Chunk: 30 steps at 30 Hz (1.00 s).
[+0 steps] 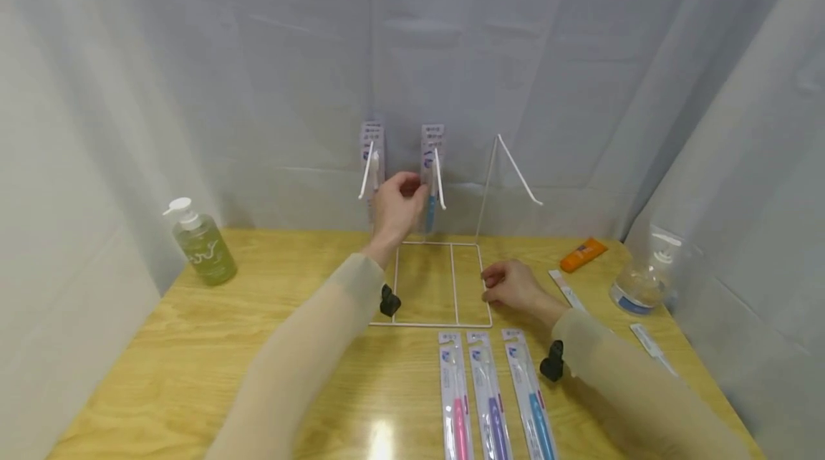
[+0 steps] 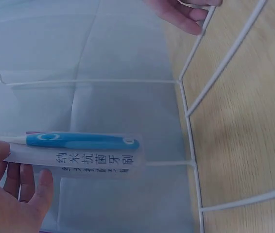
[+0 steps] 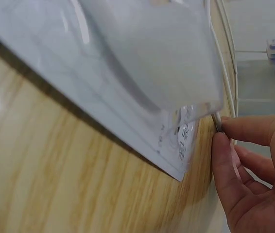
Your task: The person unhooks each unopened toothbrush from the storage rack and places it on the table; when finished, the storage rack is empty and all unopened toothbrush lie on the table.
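My left hand is at the middle hook of a white wire rack. It pinches the edge of a packaged blue toothbrush that hangs there, in front of another pack. On the left hook hang more toothbrush packs, partly hidden by that hand. Down at the base, my right hand pinches the rack's right side wire between thumb and forefinger. The right hook carries no pack. Three packaged toothbrushes lie in front of the rack: pink, purple and blue.
A green pump bottle stands at the left, a clear pump bottle at the right. Near the back right lie an orange tube and two slim white packs, one beside the right forearm. Grey curtains close off the back and sides.
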Available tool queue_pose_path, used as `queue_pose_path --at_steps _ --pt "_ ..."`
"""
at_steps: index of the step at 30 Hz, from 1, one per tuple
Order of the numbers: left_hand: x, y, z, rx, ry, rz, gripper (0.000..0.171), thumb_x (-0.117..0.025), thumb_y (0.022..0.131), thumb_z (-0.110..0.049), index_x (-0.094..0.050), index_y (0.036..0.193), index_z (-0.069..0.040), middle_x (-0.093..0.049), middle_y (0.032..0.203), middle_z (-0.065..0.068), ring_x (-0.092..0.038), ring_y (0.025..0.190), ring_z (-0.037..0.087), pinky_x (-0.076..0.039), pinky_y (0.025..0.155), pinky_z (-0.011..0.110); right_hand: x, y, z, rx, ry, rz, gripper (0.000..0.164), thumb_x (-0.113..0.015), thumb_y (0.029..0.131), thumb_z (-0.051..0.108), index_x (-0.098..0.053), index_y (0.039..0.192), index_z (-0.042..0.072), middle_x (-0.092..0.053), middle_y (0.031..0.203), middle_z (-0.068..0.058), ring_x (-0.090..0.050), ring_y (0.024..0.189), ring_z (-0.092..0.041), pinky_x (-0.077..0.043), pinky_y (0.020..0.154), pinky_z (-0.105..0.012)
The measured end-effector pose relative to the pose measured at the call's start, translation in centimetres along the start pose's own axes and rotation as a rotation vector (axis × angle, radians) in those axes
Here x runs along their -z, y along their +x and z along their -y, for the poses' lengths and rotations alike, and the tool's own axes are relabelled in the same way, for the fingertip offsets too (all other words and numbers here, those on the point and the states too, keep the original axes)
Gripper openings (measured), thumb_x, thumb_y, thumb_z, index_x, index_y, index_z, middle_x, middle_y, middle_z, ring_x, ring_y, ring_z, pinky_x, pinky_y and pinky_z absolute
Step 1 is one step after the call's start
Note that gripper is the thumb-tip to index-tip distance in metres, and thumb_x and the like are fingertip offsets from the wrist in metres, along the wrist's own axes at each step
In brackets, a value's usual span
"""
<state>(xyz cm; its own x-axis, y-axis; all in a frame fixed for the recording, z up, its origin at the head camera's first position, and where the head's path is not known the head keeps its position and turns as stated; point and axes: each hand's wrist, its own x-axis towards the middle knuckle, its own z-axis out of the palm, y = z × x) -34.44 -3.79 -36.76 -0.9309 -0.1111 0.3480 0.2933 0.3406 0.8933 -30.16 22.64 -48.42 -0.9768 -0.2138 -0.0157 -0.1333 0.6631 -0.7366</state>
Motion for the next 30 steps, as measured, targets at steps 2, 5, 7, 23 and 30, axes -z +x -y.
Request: queue_pose_path --at_steps 2,5,7,23,30 --pt "-0.1 0.2 -0.2 -0.010 -0.003 0.009 0.026 -0.074 0.103 -0.017 -0.078 0.126 -0.005 -0.082 0.123 0.016 -0.077 0.112 0.031 -0.068 0.104 0.041 0.0 0.1 0.0 0.003 -0.003 0.002 0.041 -0.092 0.082 0.004 -0.079 0.120 -0.006 -0.079 0.102 -0.017 -0.069 0.080 -0.011 -0.060 0.066 -0.018" --pt "-0.4 0.3 -0.5 -0.035 -0.011 0.024 0.024 -0.072 0.103 -0.013 -0.078 0.123 -0.004 -0.082 0.122 0.017 -0.079 0.107 0.030 -0.070 0.099 0.037 0.0 0.2 0.1 -0.001 -0.007 0.003 0.041 -0.092 0.082 0.005 -0.079 0.120 -0.005 -0.079 0.102 -0.016 -0.069 0.081 -0.012 -0.059 0.067 -0.018" --pt "-0.7 0.1 -0.7 -0.069 -0.023 0.050 0.022 -0.071 0.103 -0.012 -0.078 0.122 -0.004 -0.083 0.121 0.018 -0.081 0.104 0.030 -0.071 0.096 0.037 0.0 0.3 0.1 -0.001 -0.007 0.008 0.041 -0.092 0.082 0.005 -0.079 0.120 -0.005 -0.079 0.102 -0.015 -0.069 0.081 -0.013 -0.060 0.067 -0.018" --pt "4.2 -9.7 0.0 0.185 -0.218 0.510 0.043 -0.063 0.107 -0.001 -0.053 0.149 0.000 -0.070 0.130 0.027 -0.075 0.095 0.025 -0.075 0.072 0.046 -0.3 0.7 0.5 0.023 -0.011 0.019 0.044 -0.091 0.084 0.005 -0.078 0.124 -0.005 -0.079 0.103 -0.017 -0.069 0.085 -0.016 -0.059 0.071 -0.019" --pt "7.5 -15.2 3.3 0.380 -0.257 0.635 0.048 -0.062 0.106 0.003 -0.045 0.152 0.003 -0.070 0.117 0.021 -0.075 0.088 0.025 -0.074 0.069 0.043 -0.2 0.6 1.0 0.035 0.013 0.027 0.046 -0.089 0.084 0.002 -0.076 0.127 -0.008 -0.079 0.103 -0.020 -0.069 0.081 -0.013 -0.059 0.067 -0.017"
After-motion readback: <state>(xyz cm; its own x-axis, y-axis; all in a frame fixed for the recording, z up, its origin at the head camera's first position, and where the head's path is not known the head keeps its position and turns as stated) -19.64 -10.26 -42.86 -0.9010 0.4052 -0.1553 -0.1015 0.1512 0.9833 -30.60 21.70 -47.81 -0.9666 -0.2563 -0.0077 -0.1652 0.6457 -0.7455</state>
